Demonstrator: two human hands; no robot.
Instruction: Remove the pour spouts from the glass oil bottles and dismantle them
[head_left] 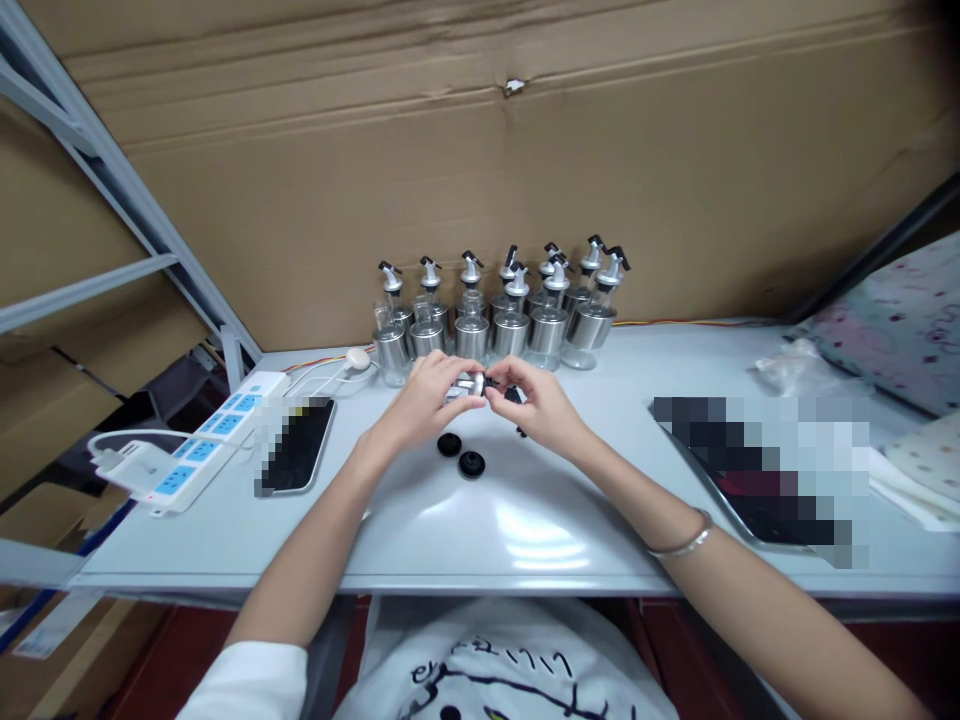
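Above the middle of the table, my left hand (431, 397) is closed around a silver bottle pourer (478, 384). My right hand (538, 405) pinches a small black part at the pourer's right end; the fingers hide much of it. Two round black pieces (472, 464) lie on the table below my left hand. Some small black parts (514, 396) are partly hidden behind my right hand. Behind both hands stand several glass bottles with steel sleeves (510, 336). Most bear silver pourers with black levers, while the front-left ones have bare glass necks.
A white power strip (217, 440) with a plugged-in charger and cables lies at the left, beside a phone (300, 447). On the right are a dark tablet-like device (750, 480), partly blurred, and crumpled clear plastic (795, 367). Cardboard (360, 150) walls the back.
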